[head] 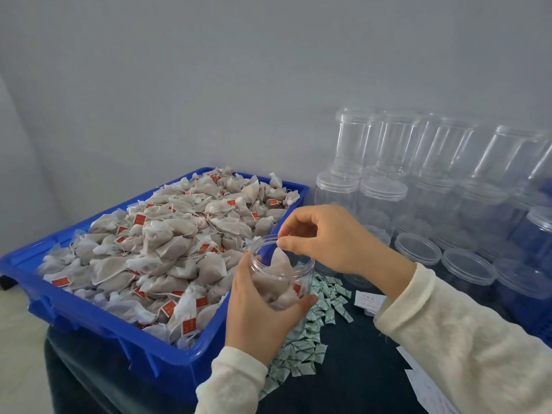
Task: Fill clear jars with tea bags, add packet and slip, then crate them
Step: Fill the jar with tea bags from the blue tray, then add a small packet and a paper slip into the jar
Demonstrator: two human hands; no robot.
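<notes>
Plain grey wall (209,70) behind

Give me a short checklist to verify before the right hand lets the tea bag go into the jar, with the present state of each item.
1. Jar gripped firmly by left hand: ok.
2. Jar mouth open, no lid on it: ok.
3. Tea bag pinched by right hand hangs inside the mouth: ok.
4. Room left in the jar: ok, bags fill only the lower part.
5. Exact count of bags inside: cannot tell.
6. Packets and slips within reach for the next step: ok, both lie beside the jar.
</notes>
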